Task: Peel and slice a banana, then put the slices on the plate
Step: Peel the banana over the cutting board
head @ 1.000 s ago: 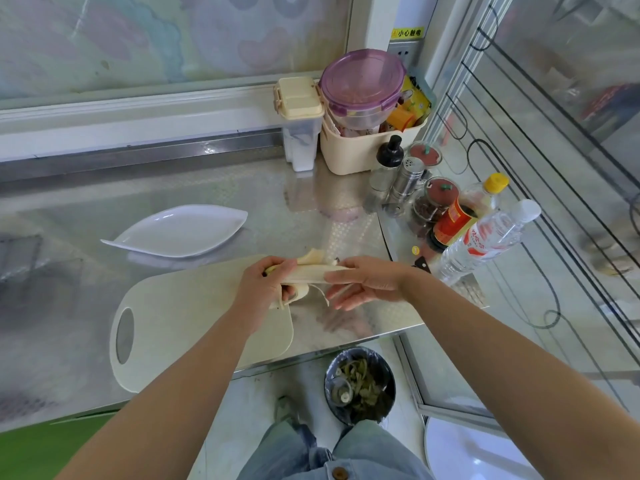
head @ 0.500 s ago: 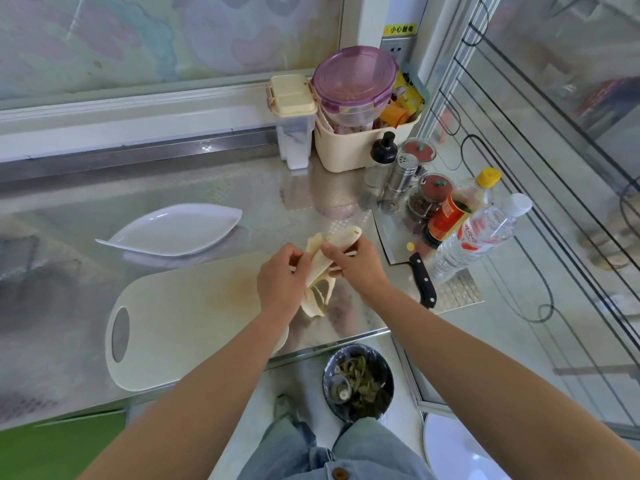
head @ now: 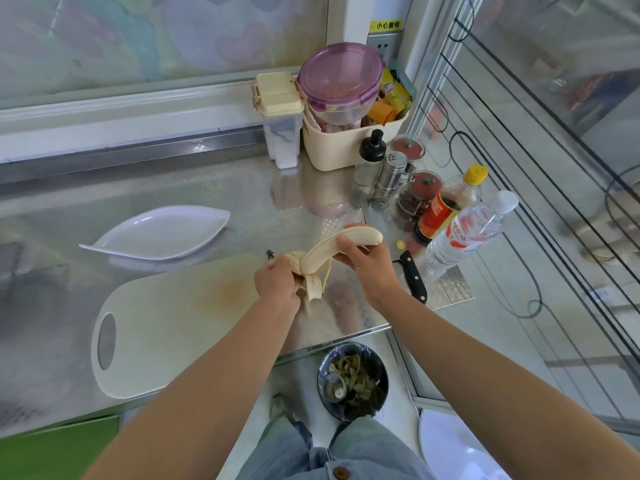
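Bright daylight, glare on steel counter (head: pixel 242 188) (mirror-like), wide-angle bending, soft edges

A kitchen: steel counter (head: pixel 242 188), condiment bottles (head: pixel 446 206), cutting board (head: pixel 180 323).

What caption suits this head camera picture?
Left hand grips the peel, right hand holds the bare banana over the cutting board.

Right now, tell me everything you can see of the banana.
The banana is pale cream, curved and whole, with no cuts. Nearly all its flesh is bare, and its rounded tip points up and to the right. The right hand holds it near that tip. The left hand grips the peel bunched at the lower end, where limp strips hang down. It appears to be held in the air by the right end of the cutting board.
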`<control>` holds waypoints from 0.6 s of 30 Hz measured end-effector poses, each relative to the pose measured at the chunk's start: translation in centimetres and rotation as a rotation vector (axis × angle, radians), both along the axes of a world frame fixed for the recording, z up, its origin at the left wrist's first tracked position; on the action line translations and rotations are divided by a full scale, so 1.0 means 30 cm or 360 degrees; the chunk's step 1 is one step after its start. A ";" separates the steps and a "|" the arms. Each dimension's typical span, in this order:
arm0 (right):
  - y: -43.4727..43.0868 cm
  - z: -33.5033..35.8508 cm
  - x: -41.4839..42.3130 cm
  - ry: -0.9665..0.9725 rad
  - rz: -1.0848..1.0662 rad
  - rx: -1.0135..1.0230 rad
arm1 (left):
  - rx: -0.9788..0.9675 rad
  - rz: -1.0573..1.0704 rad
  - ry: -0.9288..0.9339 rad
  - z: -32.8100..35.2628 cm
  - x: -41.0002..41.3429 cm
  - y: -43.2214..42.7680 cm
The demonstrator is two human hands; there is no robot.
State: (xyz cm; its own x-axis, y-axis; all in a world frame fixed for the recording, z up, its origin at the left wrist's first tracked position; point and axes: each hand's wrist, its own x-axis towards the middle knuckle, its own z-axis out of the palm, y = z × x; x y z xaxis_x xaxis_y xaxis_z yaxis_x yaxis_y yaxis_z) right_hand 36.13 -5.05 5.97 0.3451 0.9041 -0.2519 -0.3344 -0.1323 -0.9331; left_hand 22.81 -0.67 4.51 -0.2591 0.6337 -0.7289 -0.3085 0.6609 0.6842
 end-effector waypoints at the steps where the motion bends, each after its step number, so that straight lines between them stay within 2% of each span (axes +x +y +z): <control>1: -0.001 -0.002 0.005 0.0034 -0.0034 0.0000 | -0.0048 0.0130 -0.0199 0.005 0.002 0.004; 3: -0.004 -0.006 0.010 0.0065 -0.0073 0.0001 | -0.0090 0.0136 -0.0446 0.022 0.004 0.001; 4: -0.006 -0.007 0.011 0.0062 -0.0075 0.0005 | -0.0078 0.0001 -0.0447 0.020 0.003 0.001; 6: -0.005 -0.007 0.011 0.0017 -0.0045 0.0018 | -0.0075 -0.0376 -0.0265 0.011 0.002 0.004; 8: -0.002 -0.010 0.014 -0.0034 -0.0005 0.0032 | -0.0062 -0.0551 -0.0108 -0.002 -0.002 0.009; 13: 0.007 -0.005 0.026 0.0129 -0.0080 0.0017 | -0.0015 -0.0334 -0.0097 0.014 0.001 0.023; 18: 0.019 -0.004 0.041 0.0379 -0.0258 -0.0007 | -0.0086 -0.0121 -0.0422 0.016 0.019 0.025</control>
State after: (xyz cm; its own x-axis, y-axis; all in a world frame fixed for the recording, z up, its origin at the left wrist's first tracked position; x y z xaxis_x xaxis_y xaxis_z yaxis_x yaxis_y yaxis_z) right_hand 37.36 -4.49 5.86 0.4156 0.8407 -0.3471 -0.5610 -0.0634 -0.8254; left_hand 23.38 0.08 5.00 -0.0079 0.6024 -0.7981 -0.4205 0.7222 0.5492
